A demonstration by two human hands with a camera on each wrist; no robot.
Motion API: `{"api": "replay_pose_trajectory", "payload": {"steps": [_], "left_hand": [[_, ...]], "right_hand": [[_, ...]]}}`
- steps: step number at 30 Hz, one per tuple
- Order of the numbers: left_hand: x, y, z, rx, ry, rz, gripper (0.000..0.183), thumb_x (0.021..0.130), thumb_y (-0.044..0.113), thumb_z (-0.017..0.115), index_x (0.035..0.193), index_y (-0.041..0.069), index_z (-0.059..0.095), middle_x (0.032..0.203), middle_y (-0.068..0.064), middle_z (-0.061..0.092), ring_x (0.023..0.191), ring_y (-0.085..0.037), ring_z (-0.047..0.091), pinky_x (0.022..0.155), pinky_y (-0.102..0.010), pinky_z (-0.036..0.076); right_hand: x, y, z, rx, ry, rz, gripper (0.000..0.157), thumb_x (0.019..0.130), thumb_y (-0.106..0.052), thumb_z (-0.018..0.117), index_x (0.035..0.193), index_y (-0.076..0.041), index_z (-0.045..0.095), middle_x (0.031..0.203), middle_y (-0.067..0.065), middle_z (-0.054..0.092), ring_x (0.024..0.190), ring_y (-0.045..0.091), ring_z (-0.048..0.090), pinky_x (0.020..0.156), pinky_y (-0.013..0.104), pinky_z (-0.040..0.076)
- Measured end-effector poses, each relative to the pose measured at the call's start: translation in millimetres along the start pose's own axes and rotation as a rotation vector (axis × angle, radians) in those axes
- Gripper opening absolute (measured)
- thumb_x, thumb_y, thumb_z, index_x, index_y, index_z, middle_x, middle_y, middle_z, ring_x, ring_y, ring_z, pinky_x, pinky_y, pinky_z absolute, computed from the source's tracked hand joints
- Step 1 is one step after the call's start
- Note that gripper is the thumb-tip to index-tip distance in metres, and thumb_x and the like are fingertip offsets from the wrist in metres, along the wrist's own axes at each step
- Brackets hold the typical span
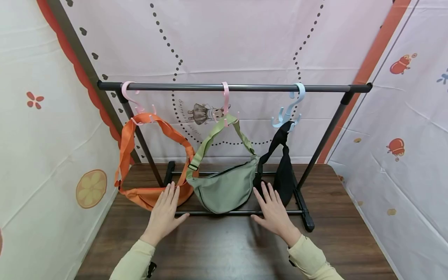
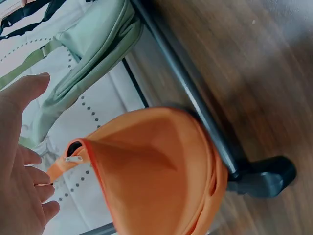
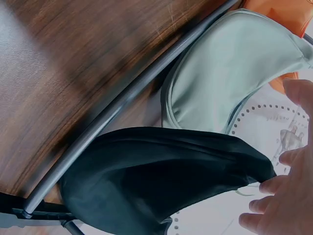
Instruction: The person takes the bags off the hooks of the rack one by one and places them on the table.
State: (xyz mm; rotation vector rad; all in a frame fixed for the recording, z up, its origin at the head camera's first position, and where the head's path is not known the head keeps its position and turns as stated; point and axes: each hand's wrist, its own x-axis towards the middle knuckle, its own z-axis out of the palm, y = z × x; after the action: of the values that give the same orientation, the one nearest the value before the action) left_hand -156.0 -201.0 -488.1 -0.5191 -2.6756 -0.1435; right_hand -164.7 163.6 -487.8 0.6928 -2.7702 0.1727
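Observation:
Three shoulder bags hang by their straps from a black rack. At the left is an orange bag (image 1: 147,196) on a pink hook (image 1: 134,103). A sage green bag (image 1: 225,188) hangs in the middle from another pink hook (image 1: 226,97), and a black bag (image 1: 284,179) at the right from a light blue hook (image 1: 292,105). My left hand (image 1: 164,216), fingers extended and thumb spread, is in front of the orange bag and overlaps it in the head view. My right hand (image 1: 274,214) is spread likewise before the black bag. Neither hand holds anything.
The rack's top bar (image 1: 196,87) runs across the back, and its lower front bar (image 1: 241,212) passes just beyond my hands. A black foot (image 1: 307,221) stands at the right on the brown wooden table (image 1: 217,249). Printed cloth (image 1: 245,39) encloses the back and sides.

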Motion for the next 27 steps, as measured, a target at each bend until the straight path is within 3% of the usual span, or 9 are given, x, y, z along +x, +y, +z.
{"api": "replay_pose_trajectory", "payload": {"steps": [6, 12, 17, 20, 24, 27], "left_hand": [[8.0, -7.1, -16.2, 0.017, 0.045, 0.027, 0.097, 0.068, 0.042, 0.075, 0.140, -0.004, 0.029, 0.144, -0.026, 0.028, 0.131, -0.039, 0.029, 0.104, -0.051, 0.030], [16.6, -16.0, -33.0, 0.042, 0.059, 0.039, 0.093, 0.075, 0.049, 0.068, 0.140, -0.005, 0.029, 0.144, -0.027, 0.027, 0.132, -0.039, 0.028, 0.104, -0.051, 0.031], [22.9, -22.8, -44.9, 0.064, 0.091, 0.045, 0.095, 0.069, 0.041, 0.076, 0.138, -0.006, 0.031, 0.142, -0.028, 0.030, 0.131, -0.040, 0.030, 0.103, -0.052, 0.032], [28.0, -28.7, -53.0, 0.060, 0.124, 0.063, 0.089, 0.079, 0.052, 0.063, 0.139, -0.005, 0.030, 0.142, -0.028, 0.030, 0.131, -0.040, 0.029, 0.103, -0.053, 0.031], [36.2, -36.7, -65.1, 0.051, 0.191, 0.105, 0.087, 0.086, 0.064, 0.029, 0.139, -0.005, 0.030, 0.142, -0.028, 0.030, 0.130, -0.040, 0.031, 0.103, -0.053, 0.031], [43.1, -41.2, -76.9, 0.045, 0.229, 0.138, 0.088, 0.087, 0.064, 0.021, 0.137, -0.007, 0.032, 0.142, -0.027, 0.031, 0.130, -0.040, 0.032, 0.103, -0.053, 0.032]], "right_hand": [[0.9, -3.1, -0.4, 0.006, 0.016, -0.006, 0.084, 0.076, -0.046, 0.068, 0.142, -0.008, 0.032, 0.147, 0.024, 0.022, 0.133, 0.042, 0.023, 0.103, 0.055, 0.029], [0.1, -7.8, -2.3, 0.003, 0.028, -0.014, 0.084, 0.077, -0.045, 0.068, 0.142, -0.008, 0.031, 0.148, 0.023, 0.021, 0.134, 0.042, 0.021, 0.104, 0.055, 0.030], [2.2, -13.0, -3.5, 0.009, 0.029, -0.035, 0.084, 0.076, -0.044, 0.069, 0.142, -0.009, 0.031, 0.148, 0.022, 0.020, 0.136, 0.040, 0.019, 0.104, 0.054, 0.029], [4.8, -15.9, -4.9, 0.004, 0.027, -0.050, 0.084, 0.076, -0.044, 0.068, 0.142, -0.009, 0.031, 0.148, 0.022, 0.021, 0.136, 0.040, 0.018, 0.104, 0.054, 0.029], [9.0, -20.7, -7.9, -0.015, 0.027, -0.071, 0.083, 0.077, -0.047, 0.067, 0.142, -0.009, 0.032, 0.147, 0.022, 0.023, 0.136, 0.040, 0.020, 0.104, 0.053, 0.030], [12.9, -25.1, -10.4, -0.029, 0.028, -0.090, 0.082, 0.078, -0.049, 0.065, 0.142, -0.009, 0.033, 0.146, 0.022, 0.025, 0.135, 0.040, 0.021, 0.104, 0.052, 0.031]]}}
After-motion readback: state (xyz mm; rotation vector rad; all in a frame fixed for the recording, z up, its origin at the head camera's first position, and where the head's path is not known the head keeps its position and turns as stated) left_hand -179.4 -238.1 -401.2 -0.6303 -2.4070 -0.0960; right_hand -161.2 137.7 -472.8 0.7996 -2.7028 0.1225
